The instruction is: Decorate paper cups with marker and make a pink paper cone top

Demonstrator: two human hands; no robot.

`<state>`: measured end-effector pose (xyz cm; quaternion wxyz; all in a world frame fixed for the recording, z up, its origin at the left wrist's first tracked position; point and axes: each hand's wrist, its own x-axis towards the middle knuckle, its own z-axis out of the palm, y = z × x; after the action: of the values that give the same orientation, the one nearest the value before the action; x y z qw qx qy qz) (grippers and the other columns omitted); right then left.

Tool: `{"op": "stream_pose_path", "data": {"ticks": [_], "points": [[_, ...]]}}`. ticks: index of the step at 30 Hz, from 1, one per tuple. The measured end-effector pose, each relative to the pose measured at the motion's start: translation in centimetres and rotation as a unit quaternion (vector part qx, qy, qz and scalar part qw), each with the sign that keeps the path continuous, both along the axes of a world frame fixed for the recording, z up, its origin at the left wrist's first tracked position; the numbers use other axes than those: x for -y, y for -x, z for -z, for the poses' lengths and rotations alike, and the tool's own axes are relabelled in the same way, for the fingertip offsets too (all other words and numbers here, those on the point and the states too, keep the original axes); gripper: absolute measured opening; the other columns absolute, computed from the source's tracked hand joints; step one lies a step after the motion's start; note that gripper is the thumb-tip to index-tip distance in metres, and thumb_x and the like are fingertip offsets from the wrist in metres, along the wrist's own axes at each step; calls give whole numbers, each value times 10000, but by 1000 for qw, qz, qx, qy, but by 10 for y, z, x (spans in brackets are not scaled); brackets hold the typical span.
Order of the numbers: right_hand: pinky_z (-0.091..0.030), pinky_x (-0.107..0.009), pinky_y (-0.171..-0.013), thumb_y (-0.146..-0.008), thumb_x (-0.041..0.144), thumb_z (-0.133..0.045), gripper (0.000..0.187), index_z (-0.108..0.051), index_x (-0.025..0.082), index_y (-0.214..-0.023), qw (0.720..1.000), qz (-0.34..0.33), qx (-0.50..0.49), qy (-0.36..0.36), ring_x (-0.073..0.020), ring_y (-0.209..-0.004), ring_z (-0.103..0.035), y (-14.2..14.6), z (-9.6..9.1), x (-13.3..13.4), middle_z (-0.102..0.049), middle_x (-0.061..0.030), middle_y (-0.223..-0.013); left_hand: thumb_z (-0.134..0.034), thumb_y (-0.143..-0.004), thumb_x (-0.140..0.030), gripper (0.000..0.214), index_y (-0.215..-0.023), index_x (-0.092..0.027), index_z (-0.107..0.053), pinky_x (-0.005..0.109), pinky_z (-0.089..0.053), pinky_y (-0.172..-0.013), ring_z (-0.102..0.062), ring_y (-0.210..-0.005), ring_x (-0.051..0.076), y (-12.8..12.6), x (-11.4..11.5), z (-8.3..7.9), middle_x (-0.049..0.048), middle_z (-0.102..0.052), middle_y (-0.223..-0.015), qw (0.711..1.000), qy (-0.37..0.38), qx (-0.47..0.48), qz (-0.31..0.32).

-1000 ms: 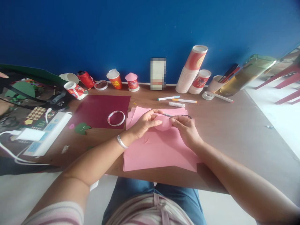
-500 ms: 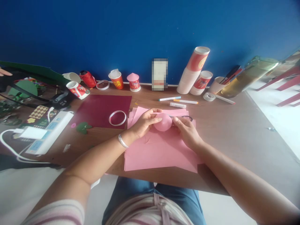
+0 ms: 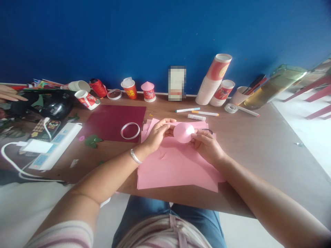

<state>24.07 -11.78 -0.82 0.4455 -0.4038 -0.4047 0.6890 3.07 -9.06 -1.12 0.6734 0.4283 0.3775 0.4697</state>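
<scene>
A small pink paper cone [image 3: 183, 133] is held a little above a stack of pink paper sheets [image 3: 178, 172]. My left hand [image 3: 159, 133] has its fingers closed at the cone's left edge, some of them hidden behind it. At the right edge, my right hand [image 3: 208, 144] pinches the cone between thumb and fingers. A dark loop, perhaps a scissors handle [image 3: 210, 131], shows just behind my right hand. A small paper cup with a pink cone on top [image 3: 149, 92] stands by the wall.
Behind the sheets lie markers [image 3: 205, 113] and a white tube [image 3: 196, 117]. Stacked paper cups [image 3: 209, 90], tape [image 3: 231, 108] and a bottle [image 3: 271, 88] stand right. Left are a paper ring [image 3: 130, 131], maroon sheet [image 3: 113, 119], power strip [image 3: 55, 146] and another person's hand [image 3: 11, 93].
The pink cone has moved slightly right and turned, its surface now brighter. My right fingers have shifted along its edge. At far left, the other person's hand and a green sheet have moved.
</scene>
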Motion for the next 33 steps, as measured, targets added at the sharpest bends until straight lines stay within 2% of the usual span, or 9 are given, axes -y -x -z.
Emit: {"op": "stream_pose_path", "data": {"ticks": [3,8,11,15,18,23,26,33], "points": [[-474,-323,-698,-727,409,-784,247,-625,227,-680,1000,5,-12,-3,-165,-663,-544,0,0,-1,-579,-1,-665,-678,-851,-346,309,-1108,-184,-621,297,-502,-793,-655,-873,165,1,0,-4,59,-716,-1031,1000,11,-1,9],[-495,-338,-736,-753,457,-781,260,-695,214,-787,999,-23,31,-4,-195,-729,-616,-2,8,0,-665,-35,-736,-778,-788,-357,400,-1119,-188,-631,280,-482,-771,-632,-863,161,2,0,-14,36,-682,-968,998,37,-18,55],[-491,-335,-752,-816,493,-745,325,-739,200,-957,995,-33,83,-33,-196,-778,-635,-3,11,2,-695,-41,-803,-797,-754,-315,403,-1101,-181,-642,266,-473,-748,-633,-868,160,12,-2,-19,42,-680,-981,998,45,-20,39],[-505,-352,-775,-820,550,-748,482,-721,199,-1148,982,-46,166,-75,-209,-835,-658,-1,8,6,-733,-58,-903,-760,-752,-276,341,-1064,-180,-661,255,-475,-706,-632,-863,161,44,-1,-25,39,-666,-981,998,41,-57,-3],[-528,-378,-777,-801,592,-753,508,-730,199,-1122,975,-71,197,-77,-229,-844,-678,2,2,7,-752,-83,-946,-738,-736,-247,322,-1037,-164,-664,271,-488,-694,-636,-878,181,76,4,-27,63,-675,-1018,994,53,-83,-44],[-548,-391,-753,-780,610,-759,466,-763,220,-1035,969,-74,222,-85,-243,-824,-690,3,-1,6,-764,-86,-907,-733,-702,-198,326,-1016,-145,-664,273,-498,-676,-654,-898,199,117,11,-27,86,-695,-1041,985,69,-101,-124],[-546,-385,-749,-777,616,-753,477,-763,209,-1026,968,-77,221,-90,-239,-819,-688,3,2,5,-763,-84,-909,-732,-703,-170,315,-1011,-146,-667,290,-524,-695,-666,-917,206,127,16,-27,84,-700,-1039,983,74,-79,-145],[-530,-369,-758,-770,614,-752,455,-770,214,-984,965,-88,225,-101,-221,-810,-661,3,3,5,-751,-74,-891,-713,-736,-137,296,-1028,-165,-673,352,-567,-800,-678,-968,213,130,36,-24,78,-708,-1109,989,78,-15,-127]]}}
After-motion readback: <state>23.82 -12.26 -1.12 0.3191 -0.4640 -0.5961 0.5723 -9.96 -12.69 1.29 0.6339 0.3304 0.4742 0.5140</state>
